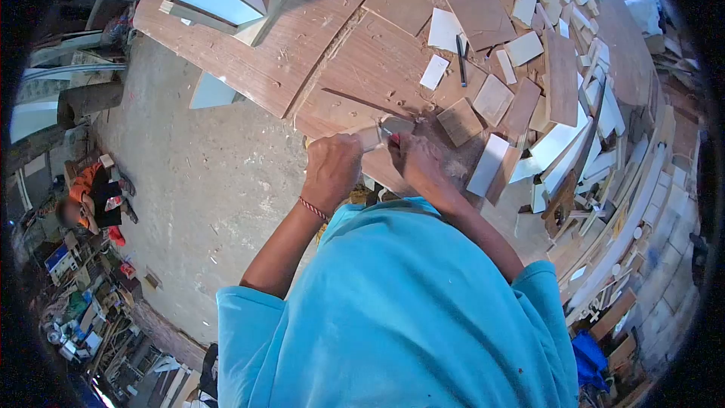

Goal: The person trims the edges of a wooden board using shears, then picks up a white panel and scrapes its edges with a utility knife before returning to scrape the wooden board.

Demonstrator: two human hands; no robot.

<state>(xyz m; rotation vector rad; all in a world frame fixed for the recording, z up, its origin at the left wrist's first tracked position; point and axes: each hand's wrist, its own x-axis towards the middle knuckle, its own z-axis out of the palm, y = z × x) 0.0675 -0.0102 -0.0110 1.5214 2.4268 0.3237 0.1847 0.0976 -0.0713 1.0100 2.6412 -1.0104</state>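
Note:
My left hand [332, 168] is closed around one end of a small pale wood block [369, 137] at the near edge of the wooden worktable [355, 68]. Across from it, my right hand [420, 164] is closed on a small tool with a red part [394, 138]; its exact kind is mostly hidden by the fingers. A dark grey flat piece [398, 125] lies just beyond the fingertips, against the block's right end. Beyond both hands, a thin dark strip [362, 101] rests on the tabletop.
Wood offcuts [483, 19] and white-faced pieces crowd the table's right side, with a dark pen-like stick [461, 60] among them. An angled wood-and-white assembly [225, 0] stands at the far left. On the floor at left sits a person in orange [89, 195].

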